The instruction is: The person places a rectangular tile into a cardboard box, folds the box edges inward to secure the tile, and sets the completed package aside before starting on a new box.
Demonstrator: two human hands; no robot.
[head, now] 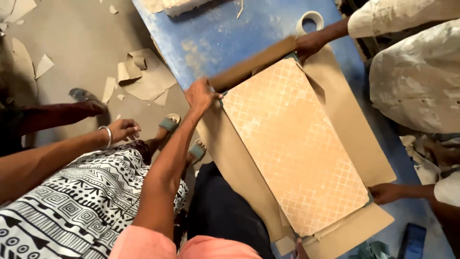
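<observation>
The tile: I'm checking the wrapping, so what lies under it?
Brown cardboard spreads under the tile, on the blue table. The cardboard directly beneath is covered.

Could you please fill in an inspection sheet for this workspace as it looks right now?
Surface: blue table, scuffed and dusty.
Job's things: pale orange patterned tile lying in an open brown cardboard wrap, far flap folded up.
Clutter: tape roll on the table; cardboard scraps on the floor.
Hands: left hand grips the flap; right hand is only a sliver at the bottom edge, grip unclear.
Cables: nothing seen.
Surroundings: one co-worker's hand on the flap's far end, another at the wrap's right edge; a bangled hand idle at left.
</observation>
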